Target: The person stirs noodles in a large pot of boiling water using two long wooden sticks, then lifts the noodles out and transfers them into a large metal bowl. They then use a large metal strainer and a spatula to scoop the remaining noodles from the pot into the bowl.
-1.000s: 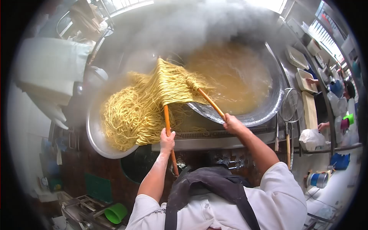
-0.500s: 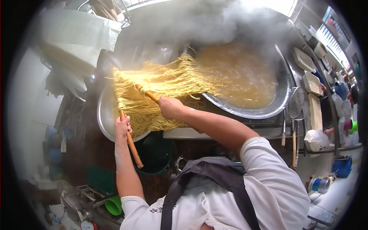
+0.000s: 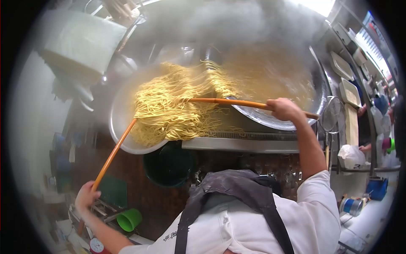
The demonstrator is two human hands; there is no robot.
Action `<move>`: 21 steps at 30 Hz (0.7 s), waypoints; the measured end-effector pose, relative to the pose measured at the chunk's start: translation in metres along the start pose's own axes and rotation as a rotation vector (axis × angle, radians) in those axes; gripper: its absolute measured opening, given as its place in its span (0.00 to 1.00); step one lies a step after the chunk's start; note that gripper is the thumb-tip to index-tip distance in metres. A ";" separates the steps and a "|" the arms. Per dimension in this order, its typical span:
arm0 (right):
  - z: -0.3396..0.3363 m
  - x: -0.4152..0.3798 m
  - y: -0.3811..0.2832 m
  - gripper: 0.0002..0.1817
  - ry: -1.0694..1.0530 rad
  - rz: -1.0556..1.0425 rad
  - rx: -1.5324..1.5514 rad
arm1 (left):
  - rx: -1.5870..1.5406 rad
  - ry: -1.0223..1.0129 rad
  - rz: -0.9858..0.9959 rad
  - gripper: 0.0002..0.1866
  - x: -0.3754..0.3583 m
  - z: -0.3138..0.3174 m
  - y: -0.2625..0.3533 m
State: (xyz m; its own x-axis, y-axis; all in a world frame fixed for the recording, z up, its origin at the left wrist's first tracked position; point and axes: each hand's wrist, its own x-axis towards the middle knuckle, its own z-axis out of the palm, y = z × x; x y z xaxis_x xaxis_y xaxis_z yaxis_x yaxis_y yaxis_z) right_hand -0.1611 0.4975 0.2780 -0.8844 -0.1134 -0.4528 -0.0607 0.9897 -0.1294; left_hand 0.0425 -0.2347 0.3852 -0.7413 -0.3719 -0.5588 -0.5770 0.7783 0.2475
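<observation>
My left hand (image 3: 86,195) is closed around a long wooden stick (image 3: 112,155), low at the left; its far end runs under the noodles. In my right hand (image 3: 285,109) is a second wooden stick (image 3: 237,102), held nearly level over the wok's near rim, its tip among the noodles. A big heap of yellow noodles (image 3: 165,101) lies in a wide metal bowl (image 3: 113,127) and spills past its right side. More strands (image 3: 220,80) drape over the left rim of a large wok (image 3: 275,122) of cloudy, steaming liquid (image 3: 270,76).
Thick steam (image 3: 237,21) veils the back. A wire skimmer (image 3: 332,114) hangs at the wok's right, near trays (image 3: 350,91) and a white plastic bag (image 3: 352,155). Below the bowl stands a dark green bucket (image 3: 167,167); a bright green container (image 3: 129,219) lies lower left. Another person's hand (image 3: 364,147) shows at right.
My hands have moved far apart, left hand down and left, right hand to the right. Both sticks are drawn mostly out of the noodles, which have dropped into a heap.
</observation>
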 end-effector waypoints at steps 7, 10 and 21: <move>-0.016 -0.085 0.125 0.19 0.106 0.242 0.218 | -0.090 -0.031 0.309 0.24 -0.033 0.081 0.111; -0.006 -0.099 0.161 0.16 0.188 0.309 0.181 | -0.367 -0.503 0.082 0.19 -0.018 0.139 0.155; 0.157 0.044 0.149 0.13 0.100 0.118 0.188 | -0.754 -0.490 0.271 0.18 0.109 0.404 0.255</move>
State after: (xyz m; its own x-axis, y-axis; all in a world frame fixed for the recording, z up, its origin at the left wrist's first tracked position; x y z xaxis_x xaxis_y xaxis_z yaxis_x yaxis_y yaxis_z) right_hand -0.1368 0.6260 0.1004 -0.9222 0.0202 -0.3863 0.1244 0.9611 -0.2467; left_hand -0.0469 0.1279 0.0678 -0.7547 0.1618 -0.6358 -0.6031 0.2104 0.7694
